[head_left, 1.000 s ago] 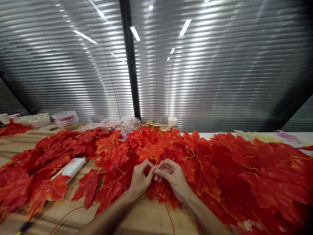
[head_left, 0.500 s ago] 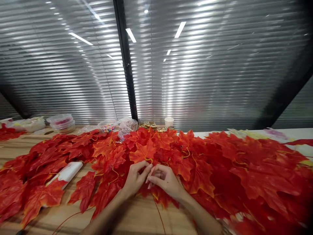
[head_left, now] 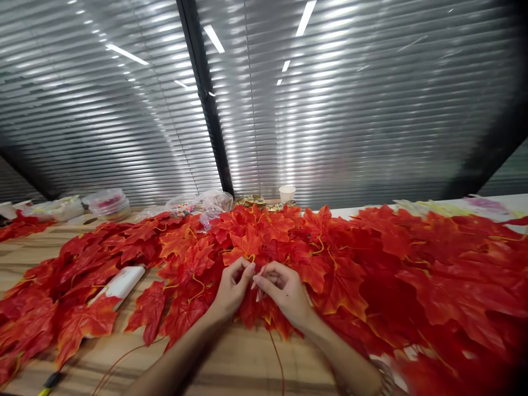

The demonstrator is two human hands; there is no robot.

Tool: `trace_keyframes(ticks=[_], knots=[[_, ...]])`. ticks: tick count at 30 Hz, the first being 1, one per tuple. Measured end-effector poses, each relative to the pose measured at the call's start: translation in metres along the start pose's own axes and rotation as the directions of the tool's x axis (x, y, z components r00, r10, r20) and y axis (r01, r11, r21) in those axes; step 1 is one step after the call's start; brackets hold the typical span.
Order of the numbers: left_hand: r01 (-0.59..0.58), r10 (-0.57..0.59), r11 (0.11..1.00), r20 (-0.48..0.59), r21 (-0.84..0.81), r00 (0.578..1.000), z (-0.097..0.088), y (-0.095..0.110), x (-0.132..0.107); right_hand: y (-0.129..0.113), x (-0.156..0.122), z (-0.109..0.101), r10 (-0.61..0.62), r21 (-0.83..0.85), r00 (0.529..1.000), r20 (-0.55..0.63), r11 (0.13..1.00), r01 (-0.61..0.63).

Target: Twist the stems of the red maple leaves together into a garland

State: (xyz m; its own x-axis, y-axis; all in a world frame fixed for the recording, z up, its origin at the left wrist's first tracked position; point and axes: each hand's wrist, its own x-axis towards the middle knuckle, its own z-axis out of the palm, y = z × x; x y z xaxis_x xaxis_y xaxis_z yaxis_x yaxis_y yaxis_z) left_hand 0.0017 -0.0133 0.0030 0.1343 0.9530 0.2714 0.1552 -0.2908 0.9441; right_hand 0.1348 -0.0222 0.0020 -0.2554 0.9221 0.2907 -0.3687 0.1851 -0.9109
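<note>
My left hand (head_left: 231,286) and my right hand (head_left: 286,291) meet fingertip to fingertip over a heap of red artificial maple leaves (head_left: 247,242). Thumb and forefinger are pinched together on each. A yellow leaf stem (head_left: 251,257) reaches the left fingertips, but what they grip is too small to make out. Reddish strands show at my right fingers, seemingly part of the thin red cord (head_left: 277,352) that hangs below the leaves onto the wooden table (head_left: 243,363). The exact hold is partly hidden by the fingers.
A white box-like object (head_left: 124,283) lies partly under leaves on the left. Along the back stand round plastic tubs (head_left: 107,204), a clear plastic bag (head_left: 216,201) and a white paper cup (head_left: 287,192). A black-and-yellow tool (head_left: 50,382) lies front left; blinds (head_left: 350,110) rise behind.
The view has tilted and shifted slightly. My fingertips remain pinched close together over the leaves, with a small gap now showing between the hands.
</note>
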Motion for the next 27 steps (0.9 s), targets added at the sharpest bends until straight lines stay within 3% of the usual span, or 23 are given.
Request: trace_keyframes(ticks=[6, 13, 24, 27], knots=[[-0.047, 0.048, 0.996, -0.004, 0.073, 0.999, -0.004, 0.008, -0.006, -0.002, 0.000, -0.001, 0.016, 0.107, 0.998, -0.064, 0.994, -0.009], [-0.014, 0.015, 1.000, 0.129, -0.009, 0.992, -0.002, 0.016, -0.003, 0.001, 0.005, -0.005, 0.050, 0.254, 0.992, -0.115, 0.967, -0.019], [0.120, -0.124, 0.992, -0.088, -0.047, 0.988, -0.002, 0.006, 0.002, 0.006, 0.009, -0.008, 0.041, 0.171, 0.984, -0.176, 0.985, -0.011], [0.140, -0.148, 0.986, -0.091, -0.096, 0.985, -0.004, 0.007, 0.003, 0.007, 0.010, -0.010, 0.033, 0.128, 0.976, -0.215, 0.992, -0.005]])
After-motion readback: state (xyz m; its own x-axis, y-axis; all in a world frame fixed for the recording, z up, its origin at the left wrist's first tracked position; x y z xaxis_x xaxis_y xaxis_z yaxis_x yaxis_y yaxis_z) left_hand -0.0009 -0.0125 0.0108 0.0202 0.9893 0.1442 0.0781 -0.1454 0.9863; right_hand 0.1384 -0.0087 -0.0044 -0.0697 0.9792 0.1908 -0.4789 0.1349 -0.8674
